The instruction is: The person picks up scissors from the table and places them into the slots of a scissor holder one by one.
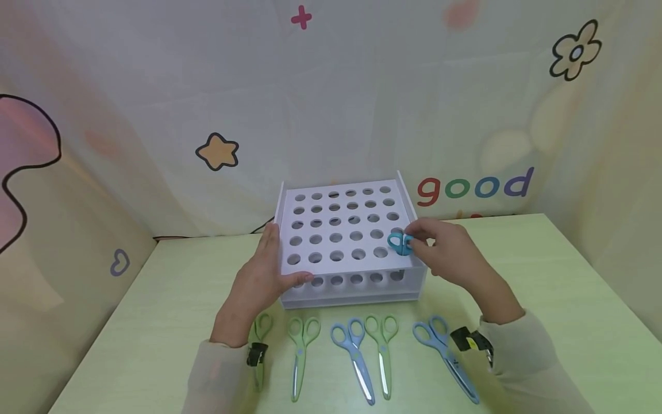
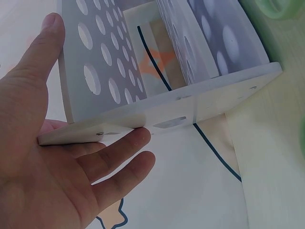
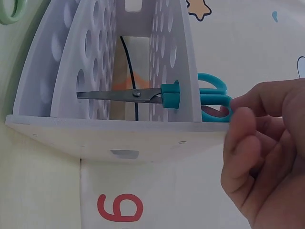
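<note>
A white rack [image 1: 326, 268] with rows of round holes stands on the table. My left hand [image 1: 257, 284] holds its left side, the thumb over the front edge of the top plate and the fingers along the outer side wall [image 2: 162, 112]. At the rack's front right corner, my right hand [image 1: 451, 253] pinches the handle of small teal scissors [image 1: 403, 249]. In the right wrist view the scissors' closed blades [image 3: 119, 95] pass down through the top plate, with the tip at a hole in the lower plate [image 3: 66, 100].
Before the rack lie green scissors [image 1: 298, 351], more green scissors [image 1: 383, 349], blue scissors [image 1: 355, 352] and another blue pair [image 1: 449, 359]. Green scissors [image 1: 264, 325] are partly hidden by the left wrist. A printed cloth [image 1: 331, 115] hangs behind the table [image 1: 170, 322].
</note>
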A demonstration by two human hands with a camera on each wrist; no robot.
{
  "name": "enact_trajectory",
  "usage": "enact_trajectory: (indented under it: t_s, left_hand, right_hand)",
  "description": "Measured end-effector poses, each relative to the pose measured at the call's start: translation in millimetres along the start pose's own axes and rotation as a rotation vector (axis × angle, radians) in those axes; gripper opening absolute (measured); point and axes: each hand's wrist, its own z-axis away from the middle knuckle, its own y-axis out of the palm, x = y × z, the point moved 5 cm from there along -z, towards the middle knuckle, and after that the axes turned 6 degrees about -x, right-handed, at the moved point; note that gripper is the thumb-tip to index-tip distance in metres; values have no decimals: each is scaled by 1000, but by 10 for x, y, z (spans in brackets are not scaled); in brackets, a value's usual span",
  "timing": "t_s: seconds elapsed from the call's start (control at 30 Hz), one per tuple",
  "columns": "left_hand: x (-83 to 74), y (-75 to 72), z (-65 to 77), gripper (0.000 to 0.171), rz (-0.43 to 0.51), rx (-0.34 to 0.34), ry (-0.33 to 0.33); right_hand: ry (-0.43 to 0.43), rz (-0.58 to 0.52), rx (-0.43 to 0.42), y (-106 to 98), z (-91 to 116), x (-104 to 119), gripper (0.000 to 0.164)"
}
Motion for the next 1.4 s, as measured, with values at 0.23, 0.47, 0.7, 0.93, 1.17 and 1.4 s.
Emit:
enact_trajectory:
  t_s: [0.23,0.47,0.7,0.93,1.17,1.4]
  left_hand:
    - [7,-39,-1,129,9,-6,13]
    - [-16,-73,-12,128,1,-5,7]
    - [-13,-72,-19,128,8,-1,5]
    - [-9,-48,-13,128,17,-4,10]
    - [-3,-24,-9,129,10,6,3]
    - [-4,-36,-1,129,4,13,5]
  right_hand:
    - [-7,-3,-6,-66,-4,5,29]
    - [-5,22,-113,-244,-13,-55,29]
    - [42,-4,-128,-296,3,-149,29]
    - [51,-46,-85,-271,43,-218,20]
    - [50,-21,-18,-223,152,-369,19]
    - [57,6,127,-136,292,-610,16]
